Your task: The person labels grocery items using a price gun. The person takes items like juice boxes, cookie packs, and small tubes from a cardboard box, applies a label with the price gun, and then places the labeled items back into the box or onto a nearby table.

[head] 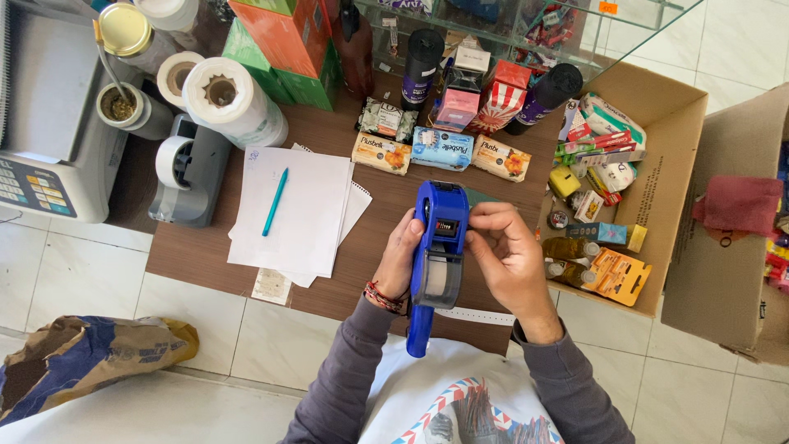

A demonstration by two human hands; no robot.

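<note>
Landmark: I take the blue price-label gun [438, 247] as reference; one only, held upright over the near edge of the brown table [197, 251].
Floor: white tiles surround the table; one crumpled brown-and-blue sack [82, 362] lies well left of and below the gun.
Cardboard boxes: I count two right of the gun, the nearer open box [670, 173] packed with small goods, the farther box [740, 288] holding a red cloth [735, 205].
Scale: one grey weighing scale [49, 123] far left of the gun.
Paper sheets: one loose stack of white sheets [304, 218] just left of the gun, one teal pen [275, 201] lying on it.
Rolls: two white paper rolls [234, 103] up-left of the gun, beside one grey tape dispenser [189, 168].
Soap packs: I see three flat packs [442, 150] in a row just above the gun, two orange-printed and one blue between them.
Bottles: two dark upright bottles [421, 62] farther above the gun.
Left hand [400, 255]: I read it as wrapped around the gun's left side, grasping the body, wrist bearing a beaded band.
Right hand [505, 247]: fingers curled against the gun's right upper edge, thumb and forefinger pinching at the small dial window; forearm angled down-right.
</note>
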